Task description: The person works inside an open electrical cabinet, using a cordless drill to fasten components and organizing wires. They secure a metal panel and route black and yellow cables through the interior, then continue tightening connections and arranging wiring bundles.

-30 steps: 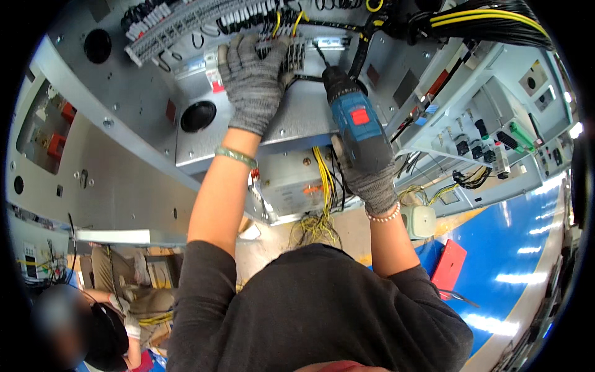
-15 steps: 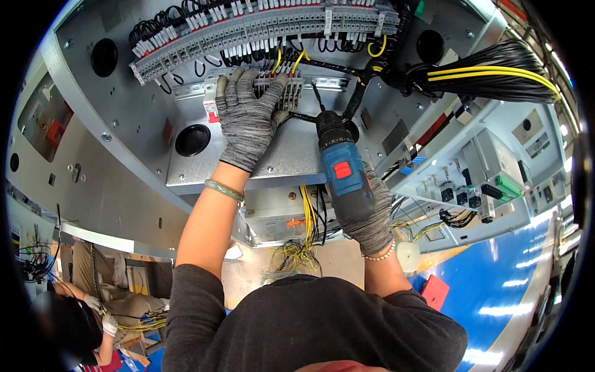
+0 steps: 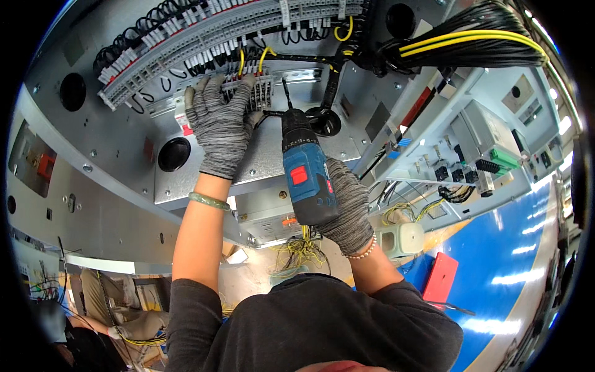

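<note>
Head view: left hand [image 3: 220, 127] spread over terminal block [image 3: 263, 92], grip unclear; right hand [image 3: 347, 203] wrapped around drill [image 3: 308, 180], bit [image 3: 287, 96] by mounting rail [image 3: 304, 77], narrow gap to block. Bare ledge [image 3: 263, 150] between left hand and drill; front edge below. Count: one drill, two hands, four round black openings [image 3: 73, 92].

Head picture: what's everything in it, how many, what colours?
Drill: one, blue and black, centre
Cabinet: one, grey, across middle
Terminal strip: one, grey, top
Terminal block: one, grey, upper centre
Plastic block: one, white and red, upper left
Wire bundle: one, black and yellow, upper right
Loose wires: many, yellow, below centre
Stool: one, pale green, lower right
Flat panel: one, red, lower right
Co-worker: one, black top, lower left
Left hand: one, grey-gloved, over terminal block
Right hand: one, grey-gloved, on drill
</note>
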`<state>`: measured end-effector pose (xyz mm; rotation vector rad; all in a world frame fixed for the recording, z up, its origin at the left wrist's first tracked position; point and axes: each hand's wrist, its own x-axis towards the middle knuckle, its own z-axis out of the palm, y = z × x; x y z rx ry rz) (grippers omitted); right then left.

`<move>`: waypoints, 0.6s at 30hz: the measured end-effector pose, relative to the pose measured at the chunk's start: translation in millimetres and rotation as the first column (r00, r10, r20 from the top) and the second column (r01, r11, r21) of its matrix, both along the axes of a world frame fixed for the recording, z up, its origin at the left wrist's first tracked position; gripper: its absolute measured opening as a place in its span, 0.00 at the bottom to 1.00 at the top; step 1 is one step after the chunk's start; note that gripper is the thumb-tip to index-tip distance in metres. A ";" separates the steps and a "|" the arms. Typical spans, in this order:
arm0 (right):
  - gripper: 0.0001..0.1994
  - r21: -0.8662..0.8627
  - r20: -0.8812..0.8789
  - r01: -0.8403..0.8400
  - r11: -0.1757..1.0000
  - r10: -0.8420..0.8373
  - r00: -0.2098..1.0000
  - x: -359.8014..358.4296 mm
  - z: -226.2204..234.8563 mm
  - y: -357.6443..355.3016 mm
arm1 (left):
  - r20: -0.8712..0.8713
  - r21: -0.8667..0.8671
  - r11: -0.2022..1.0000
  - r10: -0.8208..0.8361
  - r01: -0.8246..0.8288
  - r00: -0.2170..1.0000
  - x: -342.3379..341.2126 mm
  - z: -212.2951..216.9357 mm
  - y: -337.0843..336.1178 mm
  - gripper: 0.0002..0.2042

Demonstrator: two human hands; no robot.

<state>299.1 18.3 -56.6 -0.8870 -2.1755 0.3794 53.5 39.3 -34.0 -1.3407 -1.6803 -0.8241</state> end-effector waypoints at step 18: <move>0.24 0.085 0.178 0.025 0.996 -0.040 0.983 14.6 12.2 9.6 | 0.039 0.055 0.998 -0.041 0.039 0.998 2.2 0.1 3.0 0.33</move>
